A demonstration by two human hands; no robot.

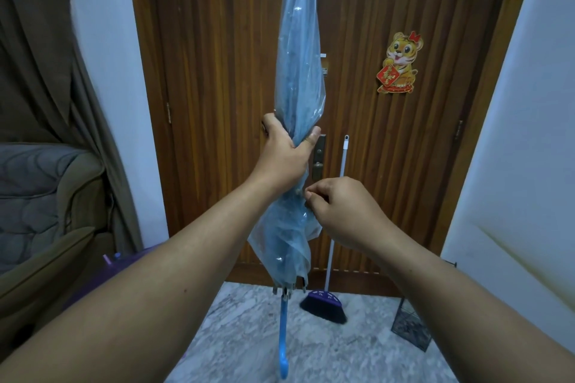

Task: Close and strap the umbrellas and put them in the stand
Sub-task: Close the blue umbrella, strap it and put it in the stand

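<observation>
Blue umbrella (300, 78) is folded; left hand (284, 152) grips its canopy, right hand (340, 211) pinches the strap, unfastened; wire stand (410, 328) waits

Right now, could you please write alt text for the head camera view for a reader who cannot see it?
A left hand grips a closed translucent blue umbrella held upright, handle down, while the right hand pinches at its side near the strap. Behind stands a wooden door with a broom leaning on it and a wire stand on the floor.

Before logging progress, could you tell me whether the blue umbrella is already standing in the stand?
No, the blue umbrella is held upright in the left hand, apart from the wire stand on the floor.
</observation>
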